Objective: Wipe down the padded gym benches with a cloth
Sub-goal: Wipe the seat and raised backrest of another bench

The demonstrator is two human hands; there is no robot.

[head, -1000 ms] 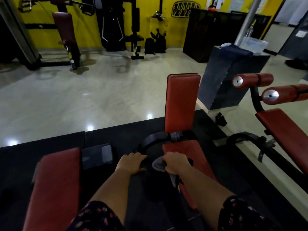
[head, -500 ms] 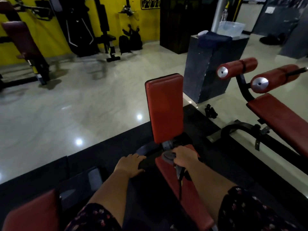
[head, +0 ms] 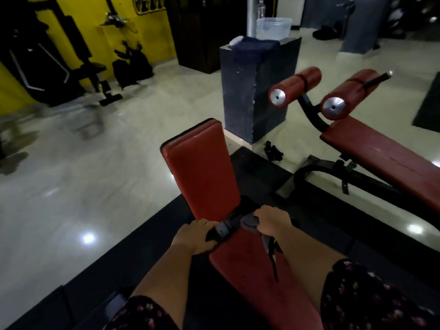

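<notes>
The wiping is on the middle bench, at the joint where the red seat pad (head: 250,277) in the lower centre of the frame meets the upright back pad (head: 202,172) in the centre. The right hand (head: 272,222) grips a bunched grey cloth (head: 249,223), its fingers (head: 260,214) curled tight round the wad. The wad pokes out to the left of the knuckles and sits against the top end of the seat pad, just below the foot of the back pad. A dark tail of cloth trails from under the palm down over the seat. The left hand (head: 194,236), just left of it, braces the body with its fingers bent over the black hinge bracket (head: 222,231) at the seat's left edge, clamped on it as far as the view shows. The two hands are near each other but apart, with the bracket between them. The likely next move is a stroke either up the face of the back pad or back along the seat. That calls for flattening the wad so more cloth meets the vinyl, and for keeping the loose tail clear of the hinge. A second red bench (head: 385,158) with two roller pads (head: 295,86) waits at the right of the frame, so much of the task is probably left.
</notes>
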